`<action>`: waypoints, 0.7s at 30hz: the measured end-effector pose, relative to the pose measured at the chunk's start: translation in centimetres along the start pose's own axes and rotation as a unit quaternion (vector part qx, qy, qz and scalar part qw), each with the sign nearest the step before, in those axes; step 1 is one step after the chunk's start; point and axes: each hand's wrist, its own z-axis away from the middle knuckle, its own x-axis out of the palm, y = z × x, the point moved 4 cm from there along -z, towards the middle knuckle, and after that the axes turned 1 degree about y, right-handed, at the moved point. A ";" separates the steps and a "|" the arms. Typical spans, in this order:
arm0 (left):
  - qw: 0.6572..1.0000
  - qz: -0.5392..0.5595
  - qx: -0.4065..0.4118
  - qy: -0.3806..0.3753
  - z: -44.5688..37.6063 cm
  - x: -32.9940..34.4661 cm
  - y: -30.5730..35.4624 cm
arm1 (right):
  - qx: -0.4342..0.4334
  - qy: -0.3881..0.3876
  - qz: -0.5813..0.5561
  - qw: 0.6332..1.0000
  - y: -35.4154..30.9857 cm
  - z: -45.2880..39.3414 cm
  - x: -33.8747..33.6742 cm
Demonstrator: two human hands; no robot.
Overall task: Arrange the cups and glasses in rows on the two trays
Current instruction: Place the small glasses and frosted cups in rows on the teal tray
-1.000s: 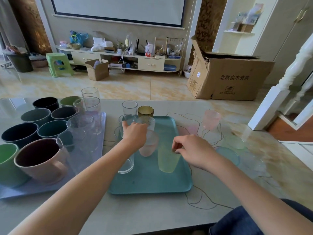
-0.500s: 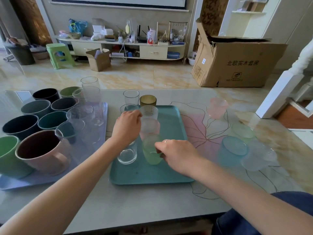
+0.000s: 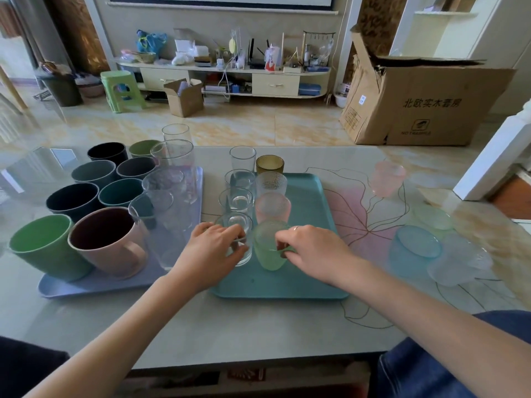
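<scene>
My right hand (image 3: 311, 251) curls round the upright frosted green glass (image 3: 268, 248) on the teal plastic tray (image 3: 316, 282); my left hand (image 3: 214, 248) grips the clear tumbler (image 3: 238, 239) touching it (loose frosted glasses lie rightward, nearer my right).

The big cardboard box (image 3: 425, 104) on the floor over by the wall carries dark printed characters on its side, 北欧实木套房, with a small logo beneath and a line of lettering under that (too faint to make out). A little white sticker on its end face is unreadable too.
</scene>
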 end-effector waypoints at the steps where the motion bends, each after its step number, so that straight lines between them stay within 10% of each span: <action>1: 1.000 0.004 0.003 0.001 0.1 0.1 -0.2 | 0.001 0.002 -0.001 1.000 0.0 0.0 0.1; 21: 0.999 0.019 0.008 0.040 0.5 -1.5 0.4 | -0.005 -0.042 -0.007 0.999 0.4 -0.2 0.3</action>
